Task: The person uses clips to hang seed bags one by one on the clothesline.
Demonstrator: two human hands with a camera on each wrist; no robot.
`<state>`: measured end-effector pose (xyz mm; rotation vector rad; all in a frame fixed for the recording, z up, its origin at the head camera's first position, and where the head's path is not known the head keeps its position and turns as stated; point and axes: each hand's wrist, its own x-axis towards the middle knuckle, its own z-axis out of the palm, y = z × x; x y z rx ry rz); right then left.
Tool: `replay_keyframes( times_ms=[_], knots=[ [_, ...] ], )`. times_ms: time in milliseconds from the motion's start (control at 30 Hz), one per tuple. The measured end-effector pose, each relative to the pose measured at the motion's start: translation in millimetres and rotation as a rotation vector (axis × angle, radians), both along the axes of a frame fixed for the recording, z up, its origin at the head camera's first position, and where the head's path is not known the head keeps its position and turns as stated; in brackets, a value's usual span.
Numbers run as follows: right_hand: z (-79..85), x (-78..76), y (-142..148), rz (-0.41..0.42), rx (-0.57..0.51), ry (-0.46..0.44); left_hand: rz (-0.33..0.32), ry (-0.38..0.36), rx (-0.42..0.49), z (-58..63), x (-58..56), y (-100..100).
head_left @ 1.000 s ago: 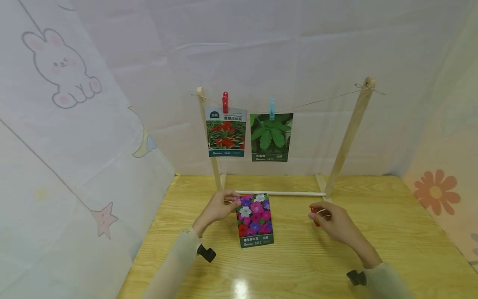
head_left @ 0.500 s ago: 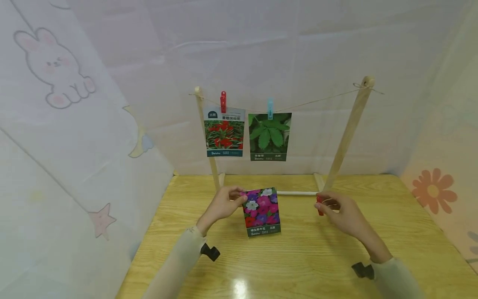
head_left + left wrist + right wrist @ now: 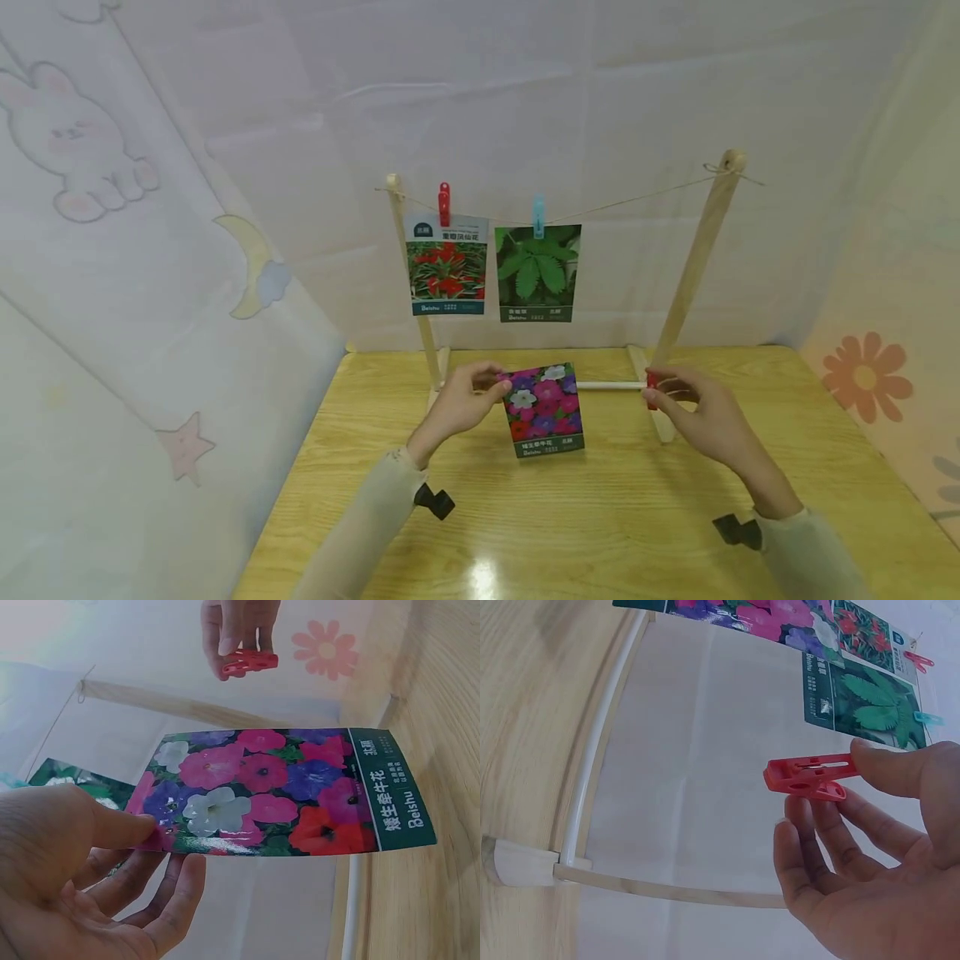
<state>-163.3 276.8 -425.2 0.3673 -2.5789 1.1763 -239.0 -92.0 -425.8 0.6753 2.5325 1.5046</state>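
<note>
My left hand [image 3: 467, 403] pinches the upper left corner of a seed packet [image 3: 546, 410] printed with pink, purple, white and red flowers. The packet is held up above the table, tilted a little. In my right hand [image 3: 705, 412] a red clothespin [image 3: 806, 774] is pinched between thumb and fingers, near the foot of the right post. Behind, a string [image 3: 633, 200] carries a red-flower packet [image 3: 447, 271] under a red clothespin [image 3: 444, 205] and a green-leaf packet [image 3: 537, 279] under a light blue clothespin [image 3: 538, 217].
The string is tied between a left wooden post [image 3: 397, 208] and a right wooden post [image 3: 697, 258]. A pale rod [image 3: 611, 385] joins their feet on the wooden table [image 3: 585, 525]. Printed cloth [image 3: 300, 250] surrounds the table at the back and sides.
My left hand has carried the flower packet up and to the right. My right hand has moved slightly up and right with the red clothespin. The hanging packets stay on the string.
</note>
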Motion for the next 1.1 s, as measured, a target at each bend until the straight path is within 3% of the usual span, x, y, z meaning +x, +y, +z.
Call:
replay_keyframes(
  times_ms=[167, 533, 733, 933, 1100],
  knots=[
    [4.2, 1.0, -1, 0.004, -0.022, 0.084, -0.003, 0.03, 0.012, 4.0, -0.4, 10],
    [23.9, -3.7, 8, 0.001, -0.016, 0.123, -0.006, 0.091, 0.075, 13.1, -0.1, 40],
    [40.1, -6.8, 14, 0.011, 0.011, 0.143, 0.005, 0.13, 0.108, 19.8, -2.8, 51],
    [58.0, -14.1, 16, 0.062, 0.002, 0.236, 0.007, 0.162, 0.143, 25.6, -5.2, 59],
    [76.1, -18.7, 19, 0.054, 0.02, 0.258, 0.015, 0.192, 0.147, 29.9, -10.3, 66]
  ],
)
